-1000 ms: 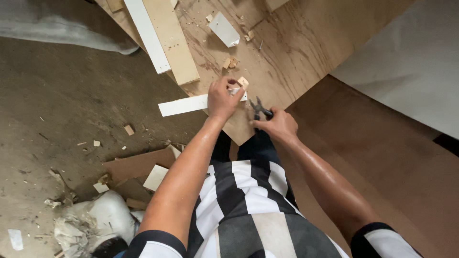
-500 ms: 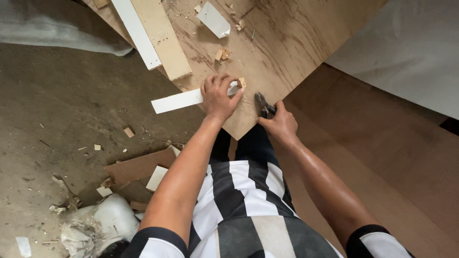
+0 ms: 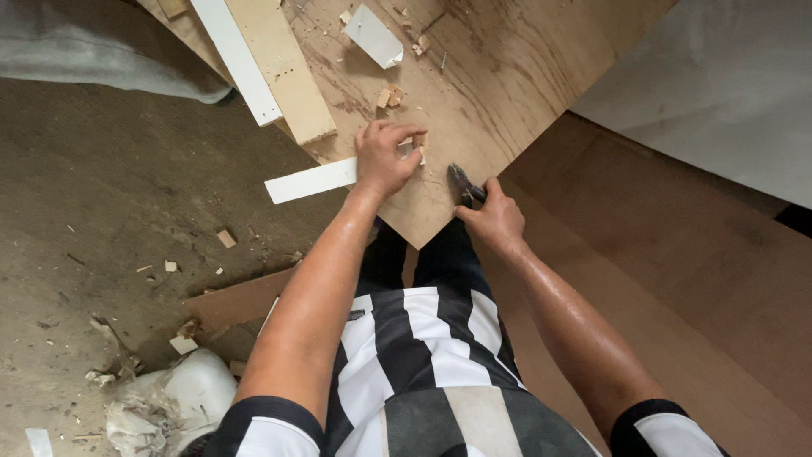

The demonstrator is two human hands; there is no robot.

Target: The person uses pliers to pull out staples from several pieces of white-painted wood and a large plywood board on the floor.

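Note:
My left hand (image 3: 382, 158) rests on a narrow white strip (image 3: 309, 180) that lies across the near corner of a plywood sheet (image 3: 499, 76). Its fingers curl over the strip's right end beside a small wood piece, and the thumb points right. My right hand (image 3: 493, 217) sits at the sheet's corner edge and grips dark pliers (image 3: 463, 181), jaws pointing up toward the strip's end. The two hands are a short gap apart.
A long white batten (image 3: 237, 59) and a pale wood plank (image 3: 283, 72) lie on the plywood's far left. A torn white scrap (image 3: 374, 35) and wood chips (image 3: 389, 97) are farther up. Dirty floor with offcuts lies left, crumpled white sacking (image 3: 169, 406) near my knee, brown boards right.
My left hand has shifted slightly and its fingers now curl over the strip's end. My right hand with the pliers stays at the corner edge. The view has tilted a little.

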